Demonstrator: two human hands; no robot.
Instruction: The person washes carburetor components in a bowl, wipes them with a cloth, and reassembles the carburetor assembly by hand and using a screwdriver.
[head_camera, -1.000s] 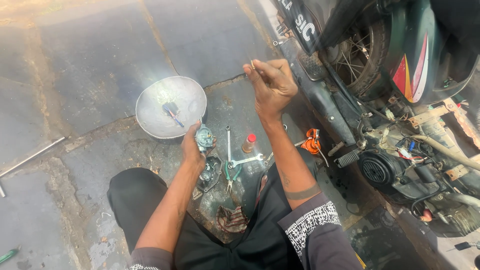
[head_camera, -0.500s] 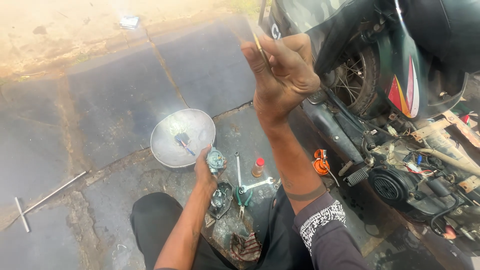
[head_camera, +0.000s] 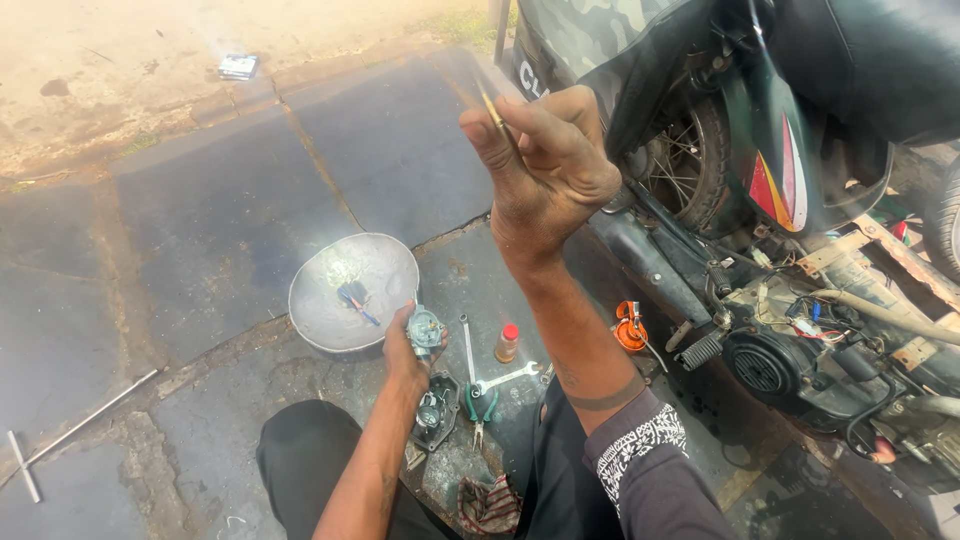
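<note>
a thin needle-like metal part (head_camera: 490, 108) is raised high in front of the camera, pinched between the thumb and fingers of the right hand (head_camera: 545, 170). the left hand (head_camera: 408, 345) is low by the knee, closed around a small metal carburetor body (head_camera: 426, 327), just beside a shallow metal bowl (head_camera: 330, 310) on the paved floor. near it lie a carburetor cover (head_camera: 432, 410), green-handled pliers (head_camera: 478, 405), a wrench (head_camera: 505, 378) and a small red-capped bottle (head_camera: 508, 342). a motorcycle (head_camera: 780, 200) stands to the right.

One head-worn view looks steeply down, close over the paved ground (head_camera: 200, 200).
</note>
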